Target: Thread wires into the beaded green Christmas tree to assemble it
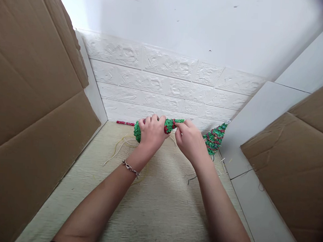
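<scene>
A green beaded cone (169, 125) with red bead strands lies sideways near the back of the table, its narrow end to the right. Wrapped over its wider middle is my left hand (152, 130), hiding much of it. The thumb and fingers of my right hand (189, 137) pinch at a red strand close to the narrow end; the fingertips partly cover what they grip. To the right, a second green beaded tree (215, 139) with red strands leans near the side panel. A red stick-like piece (125, 123) lies left of my left hand.
Loose pale and yellow strings (118, 150) lie at the left of the table (156, 211). More string pieces (192, 178) are at the right. White brick-patterned panels (153, 77) stand behind, with brown cardboard (33, 128) on the left and more cardboard (297, 153) on the right.
</scene>
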A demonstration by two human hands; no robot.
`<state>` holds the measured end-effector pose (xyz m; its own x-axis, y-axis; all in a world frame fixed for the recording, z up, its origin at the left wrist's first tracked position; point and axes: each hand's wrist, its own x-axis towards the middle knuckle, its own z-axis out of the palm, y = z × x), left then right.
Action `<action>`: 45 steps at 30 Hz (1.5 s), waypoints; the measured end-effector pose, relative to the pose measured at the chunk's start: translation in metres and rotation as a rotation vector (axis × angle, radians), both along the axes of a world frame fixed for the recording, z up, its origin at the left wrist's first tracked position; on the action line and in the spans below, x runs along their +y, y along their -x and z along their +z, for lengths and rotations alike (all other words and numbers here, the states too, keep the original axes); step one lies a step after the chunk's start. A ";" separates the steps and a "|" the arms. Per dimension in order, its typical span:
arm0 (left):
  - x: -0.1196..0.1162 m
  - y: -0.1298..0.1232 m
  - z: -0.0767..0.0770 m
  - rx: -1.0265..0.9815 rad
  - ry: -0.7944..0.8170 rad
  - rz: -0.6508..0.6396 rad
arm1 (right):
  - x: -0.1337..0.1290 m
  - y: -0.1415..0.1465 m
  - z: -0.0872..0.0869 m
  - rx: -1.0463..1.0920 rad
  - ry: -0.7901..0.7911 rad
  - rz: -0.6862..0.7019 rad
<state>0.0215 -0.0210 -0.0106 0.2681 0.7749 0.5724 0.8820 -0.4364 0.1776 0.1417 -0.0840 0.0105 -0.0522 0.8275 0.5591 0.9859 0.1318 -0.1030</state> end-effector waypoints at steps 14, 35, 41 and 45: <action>-0.001 -0.003 -0.002 0.041 -0.054 0.045 | 0.015 0.001 -0.011 0.304 -0.087 0.047; 0.009 0.004 0.003 0.024 0.085 0.057 | 0.006 0.007 -0.005 0.139 -0.002 -0.142; 0.003 -0.001 0.000 0.037 0.044 0.026 | 0.004 0.010 -0.005 -0.002 0.055 -0.264; 0.004 -0.002 -0.001 0.024 0.066 0.008 | 0.003 0.006 -0.002 0.047 0.083 -0.206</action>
